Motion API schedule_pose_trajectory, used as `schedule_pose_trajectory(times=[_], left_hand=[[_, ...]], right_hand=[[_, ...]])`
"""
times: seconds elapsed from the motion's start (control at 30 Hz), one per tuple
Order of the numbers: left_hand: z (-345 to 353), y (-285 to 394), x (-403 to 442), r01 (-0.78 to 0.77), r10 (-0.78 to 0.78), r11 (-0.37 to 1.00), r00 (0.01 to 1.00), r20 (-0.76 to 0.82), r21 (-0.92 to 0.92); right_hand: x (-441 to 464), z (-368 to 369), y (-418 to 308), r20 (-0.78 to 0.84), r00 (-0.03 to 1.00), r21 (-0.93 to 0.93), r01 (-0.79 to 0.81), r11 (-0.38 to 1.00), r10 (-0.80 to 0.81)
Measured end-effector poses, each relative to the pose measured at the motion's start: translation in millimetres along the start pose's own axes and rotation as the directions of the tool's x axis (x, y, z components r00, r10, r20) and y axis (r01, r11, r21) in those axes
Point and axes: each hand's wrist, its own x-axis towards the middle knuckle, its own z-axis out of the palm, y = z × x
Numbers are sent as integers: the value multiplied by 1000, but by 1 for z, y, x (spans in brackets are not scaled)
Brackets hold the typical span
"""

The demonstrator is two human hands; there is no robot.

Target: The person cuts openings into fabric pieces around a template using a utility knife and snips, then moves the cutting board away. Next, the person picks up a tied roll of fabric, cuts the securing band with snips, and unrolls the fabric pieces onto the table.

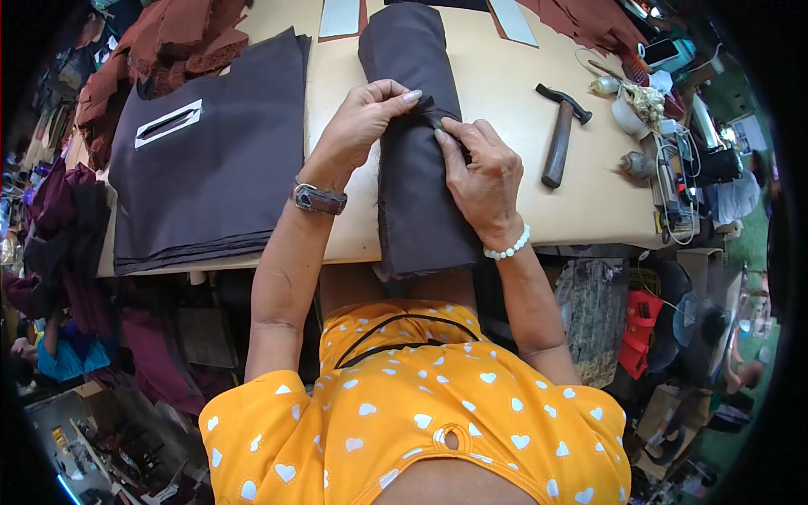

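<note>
A roll of dark fabric (417, 202) lies lengthwise in front of me and reaches over the table's near edge. Above it, my left hand (366, 122) pinches one part of a thin dark fabric strip (427, 109) between thumb and forefinger. My right hand (486, 168) is closed on the strip's other part, on the right side of the roll. The strip crosses the top of the roll; its dark colour blends with the cloth, so I cannot tell whether it is knotted.
Left of the roll lies a stack of cut dark fabric pieces (215, 177) with a white-framed slot (168, 124). A hammer (560, 135) rests on the table (522, 210) at right. Reddish-brown scraps (168, 50) pile up at back left; cables and small items crowd the right edge.
</note>
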Motion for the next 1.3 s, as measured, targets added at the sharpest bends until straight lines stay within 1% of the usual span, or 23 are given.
schedule_pose_trajectory(times=[0.13, 0.2, 0.53, 0.63, 0.73, 0.93, 1.13, 1.23, 1.3], left_hand=[[-2, 1, 3, 23, -24, 999, 999, 31, 29], [-2, 4, 4, 45, -46, 998, 998, 43, 36], [-3, 2, 9, 64, -64, 998, 996, 63, 4], [-1, 4, 10, 67, -67, 998, 995, 69, 6], [0, 5, 10, 76, -77, 997, 995, 59, 13], [-3, 0, 11, 45, -46, 999, 996, 74, 11], [-4, -2, 12, 50, -48, 998, 996, 80, -23], [-3, -2, 11, 60, -57, 997, 997, 50, -58], [-5, -2, 10, 64, -61, 996, 997, 48, -63]], right_hand=[[-2, -3, 1, -7, 998, 28, -56, 998, 57], [-2, -5, 0, 11, 999, 4, -50, 999, 49], [8, -9, -4, 82, 996, -132, -13, 991, 24], [11, -13, -8, 120, 992, -210, -9, 978, 35], [13, -13, -9, 127, 990, -218, -25, 976, 53], [10, -6, -4, 74, 997, -209, 44, 977, -29], [15, -1, 1, 103, 994, -189, 47, 981, -28], [10, 0, 4, 10, 1000, -146, 29, 989, -28], [7, -4, 0, 14, 1000, -142, -24, 990, 27]])
